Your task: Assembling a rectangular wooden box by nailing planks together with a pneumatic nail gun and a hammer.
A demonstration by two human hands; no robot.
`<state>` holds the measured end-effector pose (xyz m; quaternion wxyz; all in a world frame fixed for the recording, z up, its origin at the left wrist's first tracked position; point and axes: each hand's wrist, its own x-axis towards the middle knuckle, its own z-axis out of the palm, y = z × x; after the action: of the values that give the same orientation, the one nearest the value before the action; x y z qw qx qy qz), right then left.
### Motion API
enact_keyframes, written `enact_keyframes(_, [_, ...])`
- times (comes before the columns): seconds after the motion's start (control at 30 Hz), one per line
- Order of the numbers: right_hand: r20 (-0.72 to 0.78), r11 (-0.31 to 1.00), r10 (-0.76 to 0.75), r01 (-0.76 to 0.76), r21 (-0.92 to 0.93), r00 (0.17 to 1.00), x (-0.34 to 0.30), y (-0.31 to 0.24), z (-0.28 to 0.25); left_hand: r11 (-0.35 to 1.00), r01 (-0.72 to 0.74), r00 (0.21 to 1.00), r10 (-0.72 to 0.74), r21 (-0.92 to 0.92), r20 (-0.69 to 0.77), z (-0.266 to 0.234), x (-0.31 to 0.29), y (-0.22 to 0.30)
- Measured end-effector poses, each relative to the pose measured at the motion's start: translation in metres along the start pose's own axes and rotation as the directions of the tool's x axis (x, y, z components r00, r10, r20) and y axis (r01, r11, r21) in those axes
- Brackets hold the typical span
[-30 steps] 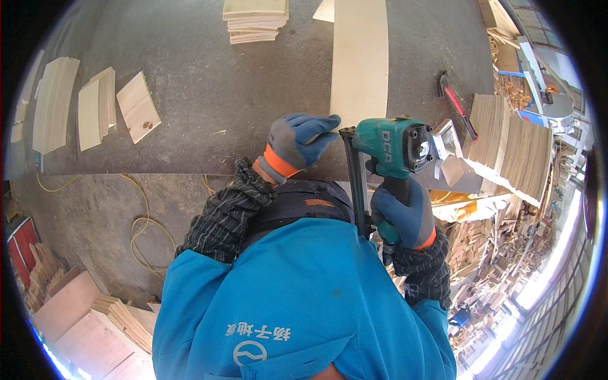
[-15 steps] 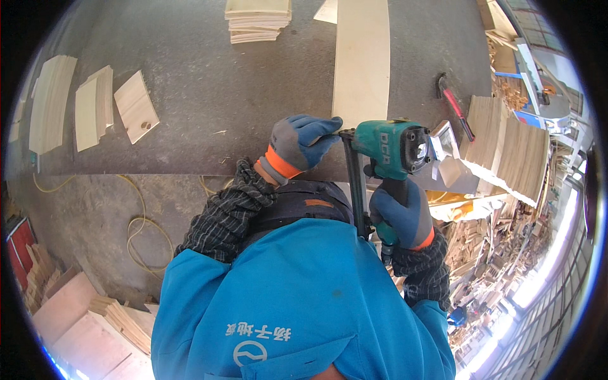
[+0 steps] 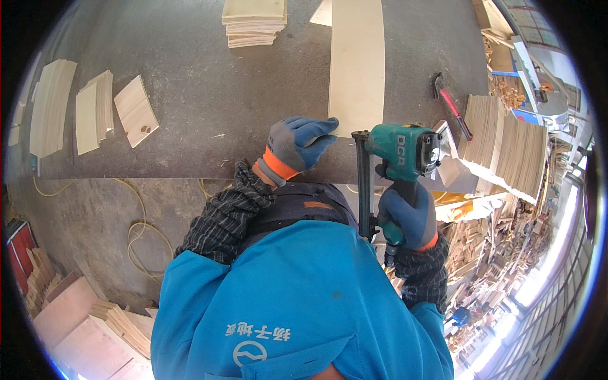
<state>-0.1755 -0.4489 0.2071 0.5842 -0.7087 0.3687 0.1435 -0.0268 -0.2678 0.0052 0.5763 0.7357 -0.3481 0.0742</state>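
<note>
A long pale wooden board (image 3: 356, 63) lies on the dark table, its near end facing me. At that end's left corner, my left hand (image 3: 299, 145), in a blue-grey glove with an orange cuff, has its fingers closed against the edge. My right hand (image 3: 415, 218), gloved alike, is wrapped round the handle of a green nail gun (image 3: 396, 149). The gun's nose points left, just below the board's near end and apart from it. Its long dark magazine (image 3: 365, 190) hangs toward me.
Stacks of thin wooden pieces (image 3: 54, 107) stand at left, with another stack (image 3: 254, 24) at the back. A red-handled hammer (image 3: 453, 107) lies right of the board, near tall piled slats (image 3: 506, 139). A yellow hose (image 3: 144, 221) coils on the floor; scrap wood (image 3: 500, 253) covers the right.
The nail gun in my right hand has moved slightly right and toward me, off the board's near end. The board's near corner beside my left hand now shows more. The left hand has hardly moved.
</note>
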Motion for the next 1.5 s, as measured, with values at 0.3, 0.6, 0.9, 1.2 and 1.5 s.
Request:
enact_keyframes(0.3, [0.078, 0.999, -0.026, 0.028, -0.026, 0.997, 0.003, 0.003, -0.005, 0.999, 0.031, 0.999, -0.031, 0.009, 0.037, 0.0, -0.001, 0.0])
enact_keyframes(0.6, [0.037, 0.998, -0.041, 0.039, 0.053, 0.998, 0.0, 0.004, -0.005, 0.998, 0.056, 0.998, -0.056, -0.004, 0.038, 0.0, -0.002, 0.001])
enact_keyframes(0.9, [-0.043, 1.0, -0.009, 0.01, 0.029, 0.999, -0.004, 0.01, -0.023, 1.0, 0.017, 1.0, -0.017, -0.003, 0.019, 0.0, 0.001, 0.002])
enact_keyframes(1.2, [-0.025, 0.998, -0.043, 0.041, -0.046, 0.999, 0.003, 0.016, -0.023, 0.999, 0.04, 0.999, -0.04, 0.005, 0.018, 0.002, 0.0, 0.002])
enact_keyframes(1.5, [-0.05, 1.0, -0.009, 0.008, -0.007, 0.999, 0.002, 0.012, -0.022, 0.999, 0.032, 0.999, -0.033, 0.017, 0.027, 0.002, -0.003, 0.002])
